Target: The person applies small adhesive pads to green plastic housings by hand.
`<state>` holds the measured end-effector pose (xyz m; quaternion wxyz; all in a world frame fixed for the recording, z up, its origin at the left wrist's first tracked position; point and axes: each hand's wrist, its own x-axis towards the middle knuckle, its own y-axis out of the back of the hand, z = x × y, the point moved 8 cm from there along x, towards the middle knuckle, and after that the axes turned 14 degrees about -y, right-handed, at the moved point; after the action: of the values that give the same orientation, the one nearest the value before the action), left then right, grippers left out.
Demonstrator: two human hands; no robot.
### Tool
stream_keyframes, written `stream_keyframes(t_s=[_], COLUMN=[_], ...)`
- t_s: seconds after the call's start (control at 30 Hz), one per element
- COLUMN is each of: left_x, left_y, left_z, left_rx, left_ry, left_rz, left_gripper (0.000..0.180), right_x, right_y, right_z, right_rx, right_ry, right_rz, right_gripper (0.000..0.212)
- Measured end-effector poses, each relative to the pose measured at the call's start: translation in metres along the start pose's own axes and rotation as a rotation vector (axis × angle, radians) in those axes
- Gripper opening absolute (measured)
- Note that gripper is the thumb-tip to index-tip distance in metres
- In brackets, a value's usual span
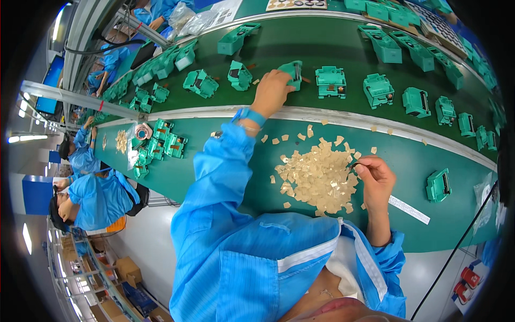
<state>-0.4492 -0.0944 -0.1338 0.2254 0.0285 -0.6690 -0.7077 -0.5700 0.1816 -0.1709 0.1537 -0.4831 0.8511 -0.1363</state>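
Note:
My left hand (pixel 272 92) reaches out over the conveyor belt, its fingers closed on a green plastic housing (pixel 293 71). Part of that housing is hidden behind the fingers. My right hand (pixel 376 176) pinches dark tweezers (pixel 352 166) at the right edge of a pile of small cream-coloured pieces (pixel 319 174). Whether the tweezer tips hold a piece is too small to tell. The pile lies on the green worktable (pixel 257 185), with loose pieces scattered around it. A blue band (pixel 252 115) circles my left wrist.
More green housings (pixel 331 82) stand along the belt (pixel 204 110) on both sides. A pale rail (pixel 343 114) separates belt and table. Several housings (pixel 161 140) cluster at left; one housing (pixel 439 185) sits at right near a white paper strip (pixel 410 209). Co-workers (pixel 99 201) sit at left.

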Motion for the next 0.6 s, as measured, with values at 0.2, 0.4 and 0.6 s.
stream_keyframes(t_s=[0.2, 0.4, 0.6], left_x=[-0.060, -0.107, -0.109], left_y=[0.059, 0.038, 0.036], left_z=[0.114, 0.163, 0.164], left_rx=[-2.033, -2.423, -2.313], left_ry=[0.441, 0.584, 0.546], left_rz=[0.412, 0.477, 0.516], left_gripper=[0.040, 0.046, 0.044], right_x=[0.000, -0.015, -0.017], right_y=[0.008, -0.031, -0.037], right_z=[-0.009, -0.050, -0.057], right_rx=[0.129, 0.190, 0.148], right_ry=[-0.053, -0.170, -0.276], right_rz=[0.081, -0.011, -0.038], right_gripper=[0.018, 0.019, 0.021])
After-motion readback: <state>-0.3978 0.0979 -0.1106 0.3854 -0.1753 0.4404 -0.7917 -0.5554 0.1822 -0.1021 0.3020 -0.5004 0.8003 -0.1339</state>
